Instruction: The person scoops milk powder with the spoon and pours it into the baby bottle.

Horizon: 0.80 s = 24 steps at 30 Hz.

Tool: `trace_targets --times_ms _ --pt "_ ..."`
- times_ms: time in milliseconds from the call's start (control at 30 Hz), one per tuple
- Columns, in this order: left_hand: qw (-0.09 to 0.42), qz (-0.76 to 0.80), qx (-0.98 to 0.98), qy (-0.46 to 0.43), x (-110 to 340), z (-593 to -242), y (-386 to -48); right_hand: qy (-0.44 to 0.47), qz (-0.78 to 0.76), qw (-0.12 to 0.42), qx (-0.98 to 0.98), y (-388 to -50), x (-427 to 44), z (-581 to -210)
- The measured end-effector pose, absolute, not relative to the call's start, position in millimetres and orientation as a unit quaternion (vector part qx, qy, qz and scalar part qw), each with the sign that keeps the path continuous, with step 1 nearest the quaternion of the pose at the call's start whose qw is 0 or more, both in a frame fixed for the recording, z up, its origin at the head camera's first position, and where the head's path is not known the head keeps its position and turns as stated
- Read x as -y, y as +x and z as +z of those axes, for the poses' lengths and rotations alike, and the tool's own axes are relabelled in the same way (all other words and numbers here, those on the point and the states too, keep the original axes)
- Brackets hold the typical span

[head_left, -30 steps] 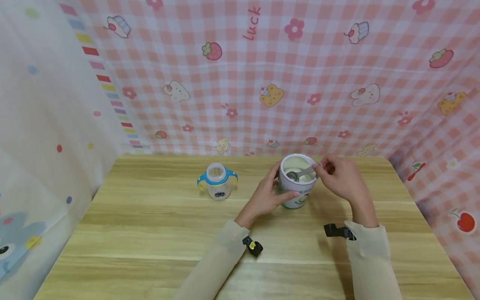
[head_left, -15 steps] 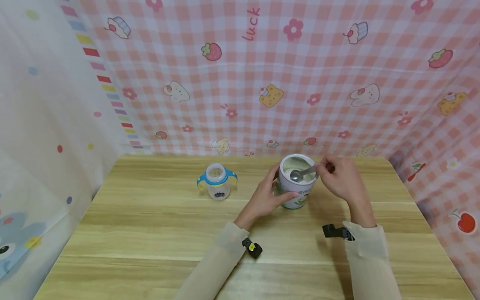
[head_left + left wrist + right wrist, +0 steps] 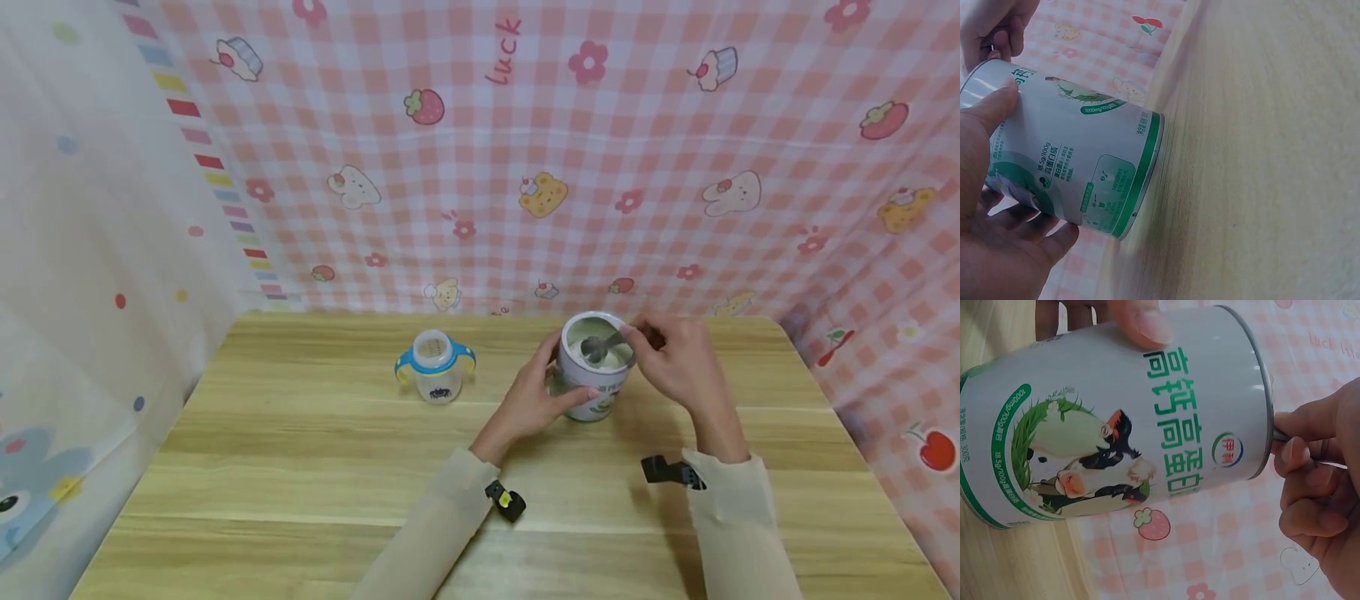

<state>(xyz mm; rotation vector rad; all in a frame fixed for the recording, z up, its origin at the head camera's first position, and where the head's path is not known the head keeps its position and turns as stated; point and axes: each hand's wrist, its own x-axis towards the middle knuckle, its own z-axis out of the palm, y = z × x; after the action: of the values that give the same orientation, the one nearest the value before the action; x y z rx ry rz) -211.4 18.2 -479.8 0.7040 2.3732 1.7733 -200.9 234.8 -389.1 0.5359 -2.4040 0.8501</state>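
Note:
A white and green milk powder can (image 3: pixel 587 379) stands without a lid near the table's back edge, with pale powder inside. My left hand (image 3: pixel 527 396) grips its left side, thumb across the front and fingers round the back. In the left wrist view the can's bottom rim is at the tabletop. My right hand (image 3: pixel 678 360), at the can's right rim, pinches the handle of a metal spoon (image 3: pixel 596 349) between thumb and fingers. The spoon's bowl is inside the can, at the powder. In the right wrist view only a bit of the handle (image 3: pixel 1280 435) shows; the can hides the rest.
A clear baby bottle (image 3: pixel 438 385) with a blue collar and two handles stands upright and uncapped, left of the can. Both are on a wooden table (image 3: pixel 300 467). A pink checked cloth (image 3: pixel 480 150) hangs close behind the table, with more cloth at both sides.
Inside the can the spoon's bowl has shifted slightly right and turned. My right hand has moved a little to the left. My left hand, the can and the bottle have stayed in place.

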Motion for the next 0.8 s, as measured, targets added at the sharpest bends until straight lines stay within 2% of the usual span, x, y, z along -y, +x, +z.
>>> trace_targets --times_ms 333,800 --pt "0.051 0.58 -0.78 0.231 -18.0 -479.8 -211.0 0.233 0.262 0.305 0.886 -196.6 -227.3 -384.6" --pt "0.051 0.584 -0.776 0.234 -18.4 -479.8 -210.9 0.224 0.256 0.242 0.909 -190.4 -217.1 -382.5"
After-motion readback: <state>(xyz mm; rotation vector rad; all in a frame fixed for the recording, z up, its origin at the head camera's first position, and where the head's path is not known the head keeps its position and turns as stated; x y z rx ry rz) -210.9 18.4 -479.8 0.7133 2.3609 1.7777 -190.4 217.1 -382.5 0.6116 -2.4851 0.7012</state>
